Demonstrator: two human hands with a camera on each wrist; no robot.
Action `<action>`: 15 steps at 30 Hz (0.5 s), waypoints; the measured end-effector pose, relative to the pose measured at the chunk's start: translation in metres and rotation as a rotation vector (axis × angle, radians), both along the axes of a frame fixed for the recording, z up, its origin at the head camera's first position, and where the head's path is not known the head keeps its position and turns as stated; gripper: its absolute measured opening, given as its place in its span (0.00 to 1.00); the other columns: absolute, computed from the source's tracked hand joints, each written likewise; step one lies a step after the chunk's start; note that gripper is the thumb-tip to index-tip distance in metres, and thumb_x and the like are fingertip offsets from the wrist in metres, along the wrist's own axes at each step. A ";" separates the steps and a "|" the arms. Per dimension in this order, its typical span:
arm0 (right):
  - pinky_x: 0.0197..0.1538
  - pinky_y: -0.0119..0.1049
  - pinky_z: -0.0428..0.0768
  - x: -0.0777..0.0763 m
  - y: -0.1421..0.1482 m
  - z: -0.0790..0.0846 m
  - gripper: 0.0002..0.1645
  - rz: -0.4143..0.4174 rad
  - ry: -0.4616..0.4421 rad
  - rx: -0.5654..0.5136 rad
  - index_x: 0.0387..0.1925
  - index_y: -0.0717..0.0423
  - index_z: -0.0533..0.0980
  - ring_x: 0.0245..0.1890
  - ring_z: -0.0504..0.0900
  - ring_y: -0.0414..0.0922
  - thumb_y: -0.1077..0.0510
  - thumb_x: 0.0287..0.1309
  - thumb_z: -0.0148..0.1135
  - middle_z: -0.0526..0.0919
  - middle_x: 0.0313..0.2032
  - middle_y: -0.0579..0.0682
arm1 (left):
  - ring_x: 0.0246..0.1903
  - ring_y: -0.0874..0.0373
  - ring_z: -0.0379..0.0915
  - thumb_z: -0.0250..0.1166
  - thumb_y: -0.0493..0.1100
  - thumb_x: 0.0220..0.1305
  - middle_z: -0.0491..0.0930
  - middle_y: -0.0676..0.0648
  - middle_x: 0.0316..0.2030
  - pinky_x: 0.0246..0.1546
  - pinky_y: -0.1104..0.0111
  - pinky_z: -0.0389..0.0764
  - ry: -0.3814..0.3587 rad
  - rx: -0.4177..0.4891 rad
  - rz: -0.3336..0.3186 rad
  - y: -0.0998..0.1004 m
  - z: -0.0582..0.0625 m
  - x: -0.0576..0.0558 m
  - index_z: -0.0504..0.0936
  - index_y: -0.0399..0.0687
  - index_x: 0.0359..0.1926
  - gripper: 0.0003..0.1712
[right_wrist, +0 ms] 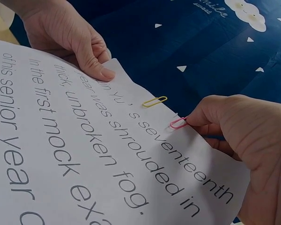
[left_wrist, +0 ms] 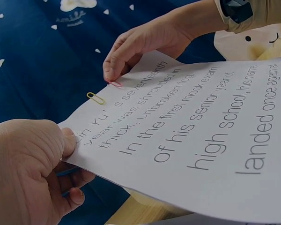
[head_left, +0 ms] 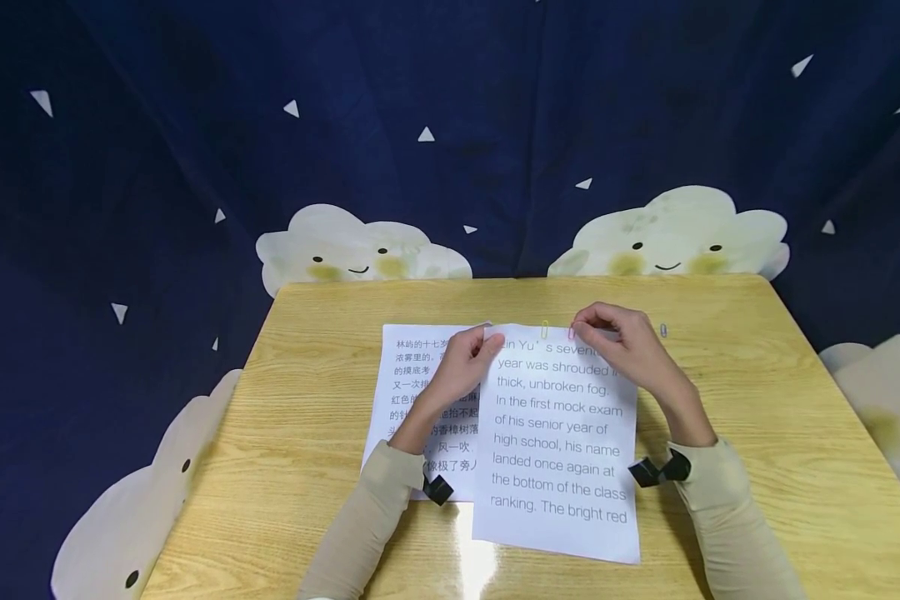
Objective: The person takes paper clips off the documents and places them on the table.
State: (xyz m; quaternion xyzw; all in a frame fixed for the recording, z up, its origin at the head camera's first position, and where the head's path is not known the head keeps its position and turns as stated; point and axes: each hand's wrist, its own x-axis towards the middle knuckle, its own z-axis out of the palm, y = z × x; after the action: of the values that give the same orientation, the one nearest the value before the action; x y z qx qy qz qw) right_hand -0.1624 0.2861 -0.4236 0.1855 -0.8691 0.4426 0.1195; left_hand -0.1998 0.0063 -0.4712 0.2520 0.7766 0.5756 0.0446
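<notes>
Dark blue cloth (head_left: 450,125) dotted with white triangles and smiling cloud shapes hangs behind a pale wooden table (head_left: 307,433), and on that table we've got two printed sheets. At the centre lies the sheet with English text (head_left: 558,450), overlapping a sheet with Chinese text (head_left: 405,392) that peeks out at its 9 o'clock side.

Left hand (head_left: 461,367) is at the English sheet's 11 o'clock corner, thumb on top and fingers curled beneath, pinching that corner and lifting it off the table; the left wrist view shows this plainly.

Right hand (head_left: 622,346) is up at the top edge, around 1 o'clock on the sheet. Thumb and forefinger are pressed together on a pink paper clip (right_wrist: 178,123), which sits right on the paper's edge, partly slid over it. The other fingers are curled in behind.

Between the two hands, at 12 o'clock on the top edge, a yellow paper clip (right_wrist: 154,101) is already seated on the sheet, just beside the pink one but not touching it.

Out past the right hand, at its 3 o'clock, another small paper clip (head_left: 663,331) lies loose on the table, its colour hard to tell. Both forearms wear beige sleeves (head_left: 360,517) with black straps (head_left: 656,471) at the wrists.
</notes>
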 end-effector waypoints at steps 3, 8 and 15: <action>0.39 0.23 0.77 0.001 0.000 -0.001 0.04 -0.001 0.000 -0.001 0.43 0.53 0.85 0.33 0.82 0.41 0.61 0.72 0.65 0.88 0.37 0.49 | 0.16 0.60 0.62 0.56 0.47 0.82 0.74 0.48 0.18 0.21 0.71 0.62 -0.008 -0.008 0.000 0.000 0.000 0.000 0.82 0.40 0.35 0.19; 0.40 0.23 0.76 0.001 0.000 -0.002 0.04 -0.002 0.003 -0.003 0.43 0.54 0.85 0.33 0.82 0.41 0.62 0.71 0.65 0.88 0.38 0.49 | 0.16 0.60 0.64 0.56 0.48 0.82 0.77 0.47 0.20 0.20 0.71 0.63 -0.018 -0.011 0.001 -0.001 -0.001 0.000 0.83 0.40 0.36 0.19; 0.40 0.23 0.76 0.000 0.001 -0.003 0.05 -0.010 0.014 -0.009 0.43 0.55 0.85 0.33 0.82 0.42 0.64 0.71 0.65 0.88 0.38 0.51 | 0.14 0.61 0.61 0.56 0.47 0.82 0.75 0.47 0.18 0.24 0.70 0.65 -0.022 -0.006 -0.004 0.000 -0.002 -0.001 0.83 0.39 0.37 0.19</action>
State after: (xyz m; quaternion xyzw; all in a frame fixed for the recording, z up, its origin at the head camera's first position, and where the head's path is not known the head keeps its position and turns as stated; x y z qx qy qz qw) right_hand -0.1622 0.2875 -0.4269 0.1835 -0.8672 0.4447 0.1286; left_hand -0.2006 0.0059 -0.4729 0.2471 0.7772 0.5761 0.0553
